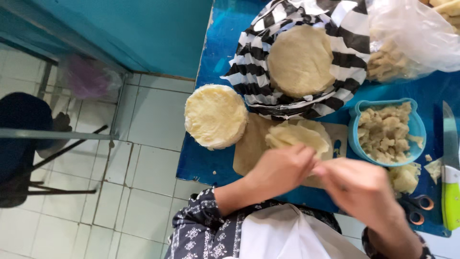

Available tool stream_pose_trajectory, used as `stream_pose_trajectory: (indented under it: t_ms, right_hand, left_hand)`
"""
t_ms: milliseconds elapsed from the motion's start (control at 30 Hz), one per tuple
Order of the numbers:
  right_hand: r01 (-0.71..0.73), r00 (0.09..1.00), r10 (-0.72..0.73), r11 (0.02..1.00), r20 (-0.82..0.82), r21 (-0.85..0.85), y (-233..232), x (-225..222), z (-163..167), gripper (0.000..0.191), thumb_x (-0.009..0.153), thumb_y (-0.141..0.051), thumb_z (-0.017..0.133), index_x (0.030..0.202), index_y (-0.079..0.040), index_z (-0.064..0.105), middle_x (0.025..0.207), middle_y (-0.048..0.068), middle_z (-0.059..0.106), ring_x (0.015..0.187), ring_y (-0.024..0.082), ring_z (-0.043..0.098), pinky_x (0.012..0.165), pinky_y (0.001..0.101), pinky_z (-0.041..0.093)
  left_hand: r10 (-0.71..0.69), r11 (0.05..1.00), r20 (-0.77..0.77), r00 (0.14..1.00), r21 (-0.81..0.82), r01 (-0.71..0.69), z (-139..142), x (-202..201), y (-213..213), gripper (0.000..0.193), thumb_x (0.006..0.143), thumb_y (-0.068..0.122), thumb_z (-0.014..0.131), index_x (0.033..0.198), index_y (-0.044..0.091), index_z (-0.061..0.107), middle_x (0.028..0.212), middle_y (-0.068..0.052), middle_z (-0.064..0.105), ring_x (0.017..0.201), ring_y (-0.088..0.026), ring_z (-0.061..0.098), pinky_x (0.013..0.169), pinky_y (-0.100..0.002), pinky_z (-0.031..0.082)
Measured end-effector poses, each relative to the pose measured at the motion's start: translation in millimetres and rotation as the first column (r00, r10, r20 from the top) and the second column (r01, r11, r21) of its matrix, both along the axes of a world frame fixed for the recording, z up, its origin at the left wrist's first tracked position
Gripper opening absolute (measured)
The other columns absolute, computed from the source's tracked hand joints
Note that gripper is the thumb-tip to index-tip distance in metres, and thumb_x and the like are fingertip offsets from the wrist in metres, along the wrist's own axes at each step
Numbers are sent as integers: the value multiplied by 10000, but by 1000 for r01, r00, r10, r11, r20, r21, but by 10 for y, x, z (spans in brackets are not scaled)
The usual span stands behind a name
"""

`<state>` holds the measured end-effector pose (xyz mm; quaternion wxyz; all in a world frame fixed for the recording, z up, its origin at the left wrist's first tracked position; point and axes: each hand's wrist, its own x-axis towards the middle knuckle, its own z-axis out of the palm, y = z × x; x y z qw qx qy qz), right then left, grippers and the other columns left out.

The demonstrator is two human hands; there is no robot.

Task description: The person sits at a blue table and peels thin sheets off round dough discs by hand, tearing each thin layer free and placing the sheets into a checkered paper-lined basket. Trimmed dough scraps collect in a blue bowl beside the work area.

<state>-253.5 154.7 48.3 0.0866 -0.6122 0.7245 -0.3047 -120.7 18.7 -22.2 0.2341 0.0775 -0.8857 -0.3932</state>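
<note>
From the head camera, a pale folded dough round (298,136) was seen lying on a wooden cutting board (249,148), just beyond both hands. The left hand (280,169) and right hand (359,189) were brought together over its near edge, the left fingers pinched on the dough; the right's grip could not be told. A blue bowl (357,125) of filling stood just right.

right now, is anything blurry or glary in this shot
Head view: both hands, the left hand and right hand, are smeared by motion blur; the dough stack stays fairly sharp; glare whitens the clear plastic bag; edges bend as through a wide lens.
</note>
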Motion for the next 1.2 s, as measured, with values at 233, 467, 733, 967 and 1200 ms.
stream_pose_trajectory:
  t_ms: [233, 467, 733, 967, 1200]
  right_hand:
    - [-98, 936, 52, 988, -349, -117, -1261, -580, -67, 280, 848, -166, 803, 1042, -22, 661, 1005, 145, 625, 932, 377, 642, 771, 455, 524]
    - [4, 997, -4, 1000, 77, -3, -1646, -1105, -454, 168, 957, -134, 759, 1024, 7, 697, 985, 132, 650, 860, 274, 655, 742, 389, 528]
    - [307, 235, 124, 932, 964, -195, -1263, -1447, -265, 36, 1057, -35, 711, 1078, -15, 691, 984, 51, 705, 854, 123, 677, 733, 234, 526]
    - [193, 572, -5, 973, 821, -129, -1028, -737, -390, 125, 1004, -15, 693, 1096, 63, 725, 1062, 70, 693, 923, 117, 645, 822, 247, 515]
    - [176, 419, 7, 980, 908, -89, -1120, -548, -565, 160, 1032, -104, 649, 1044, 49, 692, 969, 61, 726, 888, 115, 689, 844, 265, 572]
  left_hand:
    - [-208, 972, 95, 974, 129, 195, 290, 167, -82, 216, 1021, 221, 624, 1135, 42, 667, 931, -116, 649, 809, -327, 679, 673, -432, 547]
    - [-19, 990, -71, 997, 140, 28, 392, 267, -435, 167, 1054, 184, 626, 1167, 73, 678, 1128, -116, 707, 965, -306, 709, 792, -382, 594]
    - [134, 605, -271, 953, 784, 138, 120, -328, -764, 501, 1074, 152, 616, 1529, 23, 450, 1486, -109, 543, 1346, -194, 561, 1131, -340, 474]
    - [22, 208, -398, 917, 899, 386, -198, -623, -768, 691, 1098, 248, 560, 1671, 45, 230, 1636, -103, 378, 1469, -180, 395, 1221, -350, 341]
    - [-22, 231, -343, 939, 912, 339, -332, -545, -826, 665, 1135, 342, 453, 1682, 30, 238, 1688, -98, 341, 1522, -163, 355, 1251, -314, 285]
